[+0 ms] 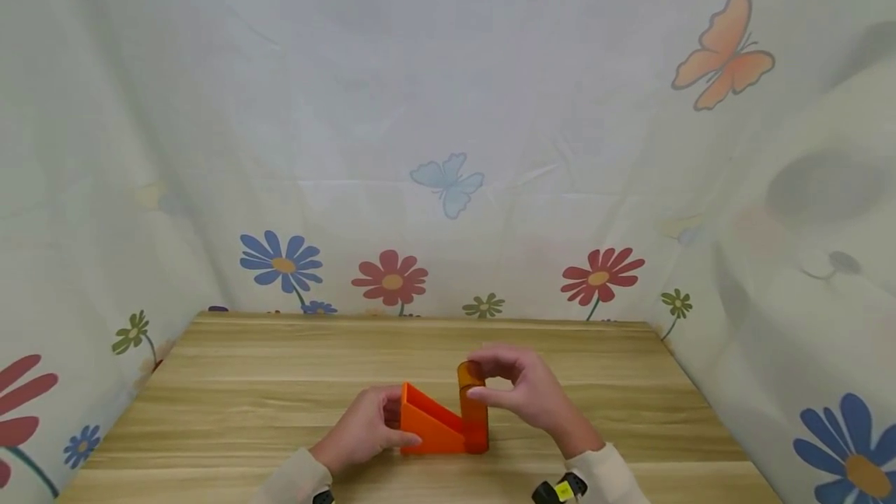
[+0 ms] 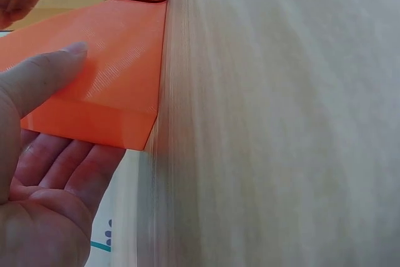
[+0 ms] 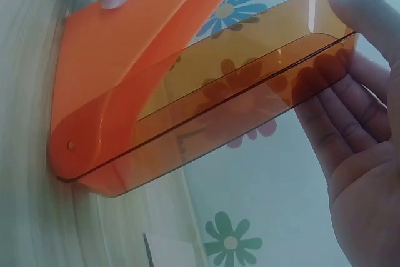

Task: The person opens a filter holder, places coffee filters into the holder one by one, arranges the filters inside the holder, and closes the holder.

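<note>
Box (image 1: 435, 434), likely light and stiff, gripped by left hand (image 1: 365, 425) at 9 o'clock; lid (image 1: 474, 417), probably slick, best held at its 12 o'clock end, where right hand (image 1: 523, 389) pinches it

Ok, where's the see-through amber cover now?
In the head view, the amber cover stands roughly upright, low and just right of centre, at the right end of the orange holder, its top in the right hand.

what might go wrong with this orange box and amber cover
The right hand holds the top of the amber cover, far from what looks like a pivot near its base, so a hard pull might strain that joint. The left hand grips only the tall end of the orange box, so it could twist or slide on the table.
</note>
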`<state>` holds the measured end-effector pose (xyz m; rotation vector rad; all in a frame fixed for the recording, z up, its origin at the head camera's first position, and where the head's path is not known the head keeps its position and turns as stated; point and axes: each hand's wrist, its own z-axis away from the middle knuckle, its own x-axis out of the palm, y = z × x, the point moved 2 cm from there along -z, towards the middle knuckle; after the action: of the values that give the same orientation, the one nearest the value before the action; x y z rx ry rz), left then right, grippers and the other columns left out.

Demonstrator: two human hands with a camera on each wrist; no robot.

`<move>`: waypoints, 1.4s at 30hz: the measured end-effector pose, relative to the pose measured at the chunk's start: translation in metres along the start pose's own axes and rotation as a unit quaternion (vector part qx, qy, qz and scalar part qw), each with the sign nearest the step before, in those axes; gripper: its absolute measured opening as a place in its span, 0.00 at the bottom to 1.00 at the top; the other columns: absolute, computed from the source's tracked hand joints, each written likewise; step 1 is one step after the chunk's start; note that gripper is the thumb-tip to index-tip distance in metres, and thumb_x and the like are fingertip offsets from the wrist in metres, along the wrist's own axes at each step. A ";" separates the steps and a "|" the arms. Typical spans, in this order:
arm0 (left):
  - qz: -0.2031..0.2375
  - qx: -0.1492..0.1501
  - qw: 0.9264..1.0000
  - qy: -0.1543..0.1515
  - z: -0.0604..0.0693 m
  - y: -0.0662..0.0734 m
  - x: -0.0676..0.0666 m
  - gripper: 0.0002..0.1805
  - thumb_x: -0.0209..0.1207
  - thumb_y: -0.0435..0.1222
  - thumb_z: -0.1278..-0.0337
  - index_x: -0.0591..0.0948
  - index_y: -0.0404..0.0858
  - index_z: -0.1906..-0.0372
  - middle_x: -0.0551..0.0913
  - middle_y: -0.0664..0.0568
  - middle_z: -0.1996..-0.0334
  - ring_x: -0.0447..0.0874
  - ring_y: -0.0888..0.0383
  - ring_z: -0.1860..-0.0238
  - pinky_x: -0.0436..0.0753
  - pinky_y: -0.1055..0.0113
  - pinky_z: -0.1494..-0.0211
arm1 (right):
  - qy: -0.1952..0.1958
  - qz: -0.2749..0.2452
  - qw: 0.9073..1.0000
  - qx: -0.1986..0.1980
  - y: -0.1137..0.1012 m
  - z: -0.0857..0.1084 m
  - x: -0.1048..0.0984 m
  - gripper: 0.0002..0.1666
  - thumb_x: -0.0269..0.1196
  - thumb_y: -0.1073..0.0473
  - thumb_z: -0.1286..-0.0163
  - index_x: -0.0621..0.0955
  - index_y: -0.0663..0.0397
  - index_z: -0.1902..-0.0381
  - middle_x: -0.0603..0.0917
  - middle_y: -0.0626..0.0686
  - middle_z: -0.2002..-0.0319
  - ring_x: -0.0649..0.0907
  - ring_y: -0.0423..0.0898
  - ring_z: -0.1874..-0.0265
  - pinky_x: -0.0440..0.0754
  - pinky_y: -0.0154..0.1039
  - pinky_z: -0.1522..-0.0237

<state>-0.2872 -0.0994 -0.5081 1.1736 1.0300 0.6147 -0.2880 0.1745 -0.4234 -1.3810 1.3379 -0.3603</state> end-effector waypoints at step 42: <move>0.001 0.009 1.000 -0.002 -0.001 -0.001 -0.001 0.24 0.78 0.42 0.52 0.85 0.50 0.47 0.89 0.57 0.52 0.87 0.55 0.54 0.87 0.55 0.43 | 0.072 -0.100 0.992 0.028 0.035 0.048 -0.042 0.26 0.71 0.70 0.37 0.80 0.69 0.41 0.88 0.51 0.50 0.89 0.41 0.54 0.87 0.34 0.49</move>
<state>-0.2887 -0.1001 -0.5090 1.1915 1.0316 0.6057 -0.2792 0.2420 -0.4489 -1.4693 1.2988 -0.6386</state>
